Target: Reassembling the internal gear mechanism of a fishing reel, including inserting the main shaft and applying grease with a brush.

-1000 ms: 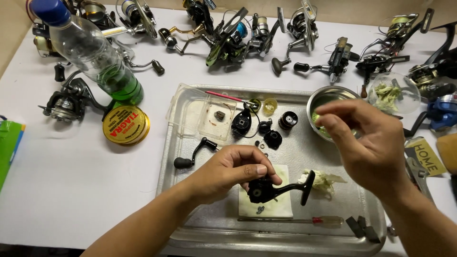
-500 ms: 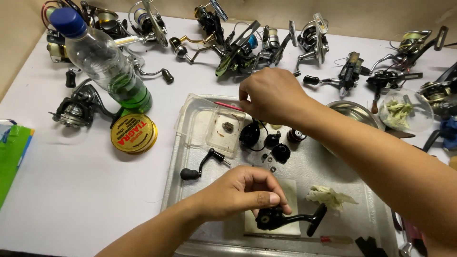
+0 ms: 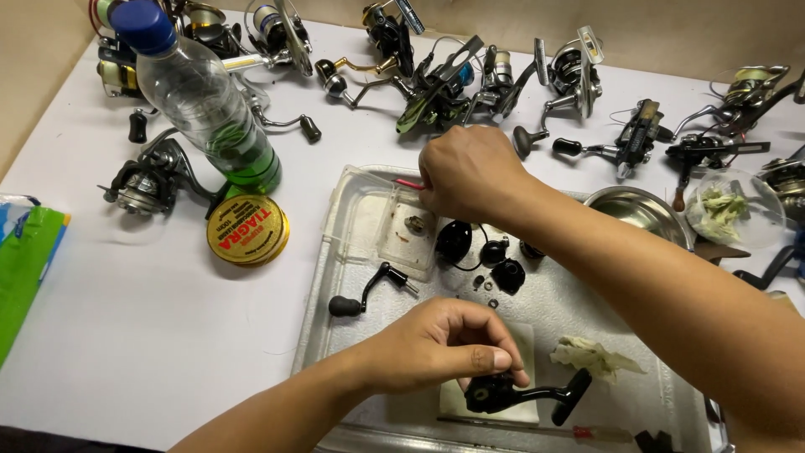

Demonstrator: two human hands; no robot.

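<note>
Metal tray — black reel parts, crank handle, crumpled tissue.

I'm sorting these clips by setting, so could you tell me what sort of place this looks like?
Probably a fishing-reel repair bench: many spinning reels line the white table, small reel parts lie in a metal tray, and the left hand steadies a reel body.

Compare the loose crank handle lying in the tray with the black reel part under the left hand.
The loose crank handle lies untouched near the metal tray's left side; the black reel body sits on a white pad, pinned by the left hand. The handle is slim; the body is bulkier. Both are black, each with a knob.
</note>
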